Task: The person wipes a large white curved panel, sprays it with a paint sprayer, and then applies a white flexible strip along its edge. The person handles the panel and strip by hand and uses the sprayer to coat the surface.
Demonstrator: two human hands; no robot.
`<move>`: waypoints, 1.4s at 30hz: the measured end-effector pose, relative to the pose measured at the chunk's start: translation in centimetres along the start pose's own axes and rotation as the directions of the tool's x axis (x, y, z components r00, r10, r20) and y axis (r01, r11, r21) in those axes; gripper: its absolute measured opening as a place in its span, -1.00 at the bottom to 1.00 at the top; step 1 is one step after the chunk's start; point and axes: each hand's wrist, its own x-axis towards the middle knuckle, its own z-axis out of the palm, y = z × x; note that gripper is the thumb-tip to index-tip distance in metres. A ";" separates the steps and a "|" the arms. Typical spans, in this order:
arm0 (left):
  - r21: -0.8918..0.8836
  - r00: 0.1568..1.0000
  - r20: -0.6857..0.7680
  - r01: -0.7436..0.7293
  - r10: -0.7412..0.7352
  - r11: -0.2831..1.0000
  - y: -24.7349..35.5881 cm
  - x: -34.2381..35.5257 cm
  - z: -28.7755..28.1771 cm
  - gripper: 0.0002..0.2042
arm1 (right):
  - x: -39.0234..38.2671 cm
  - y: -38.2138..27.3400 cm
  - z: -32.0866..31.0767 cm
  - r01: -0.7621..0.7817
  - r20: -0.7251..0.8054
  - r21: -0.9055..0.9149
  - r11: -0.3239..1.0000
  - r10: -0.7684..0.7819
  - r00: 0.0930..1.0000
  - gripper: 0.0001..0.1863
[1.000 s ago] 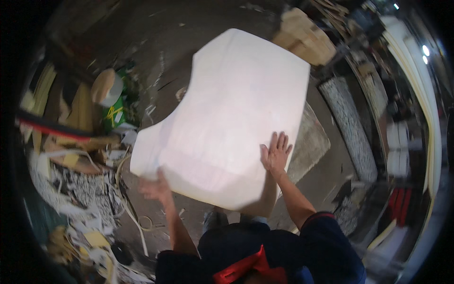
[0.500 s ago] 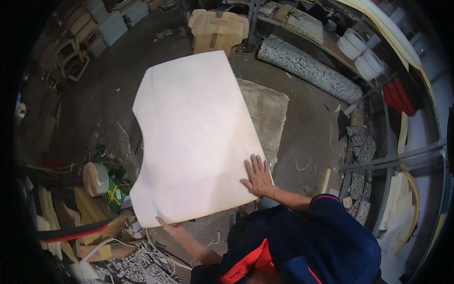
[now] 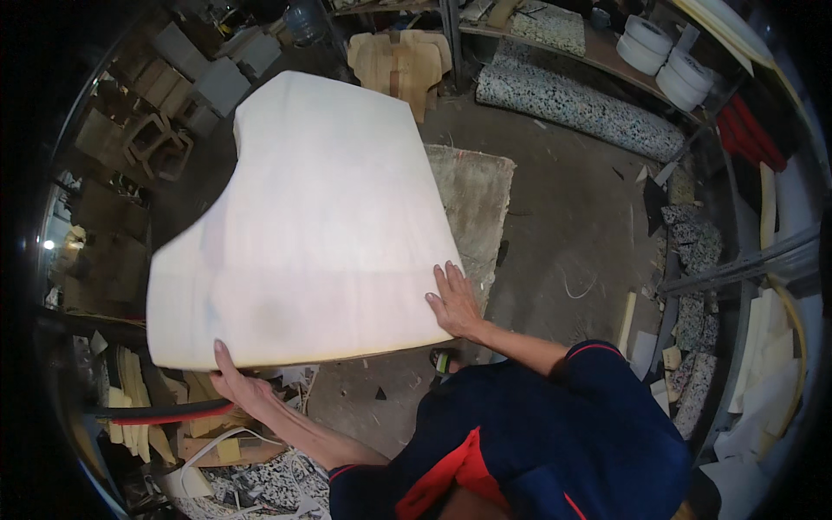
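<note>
A large white foam sheet [image 3: 303, 234], with a curved cut-out on its left side, spreads before me above the floor. My left hand [image 3: 243, 386] grips its near edge toward the left corner, thumb on top and the other fingers hidden underneath. Near the right corner of that edge, my right hand [image 3: 455, 302] lies flat on the upper face with fingers spread. Part of a worn, pale board [image 3: 477, 204] shows beyond the sheet's right side; whatever supports the sheet is covered by it.
A speckled foam roll [image 3: 576, 108] lies below a shelf with white tape rolls [image 3: 646, 43] at the back right. Shaped wooden panels [image 3: 399, 65] stand at the back. Foam offcuts [image 3: 130, 407] pile up at the left, and a metal rack [image 3: 745, 260] rises at the right.
The foam sheet has turned and shifted left, its near-left corner swinging outward and up. My left hand has moved left and up with it; my right hand has shifted slightly left and up.
</note>
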 end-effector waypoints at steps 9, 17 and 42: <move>-0.082 0.819 0.321 -0.475 0.475 0.876 10.9 -7.2 10.8 -0.40 | 0.2 1.8 -3.3 0.071 -0.113 0.443 0.894 -0.023 0.993 -0.25; 0.066 0.771 0.362 -0.582 0.524 0.810 8.8 -11.6 8.1 -0.19 | -0.6 3.8 -18.5 -0.138 0.023 0.796 0.590 0.198 0.980 -0.13; -0.254 -0.067 0.837 -0.926 0.542 0.278 -16.7 -30.3 -9.0 -0.59 | -19.1 13.1 -6.6 -0.313 0.329 0.944 -0.108 0.188 0.926 0.21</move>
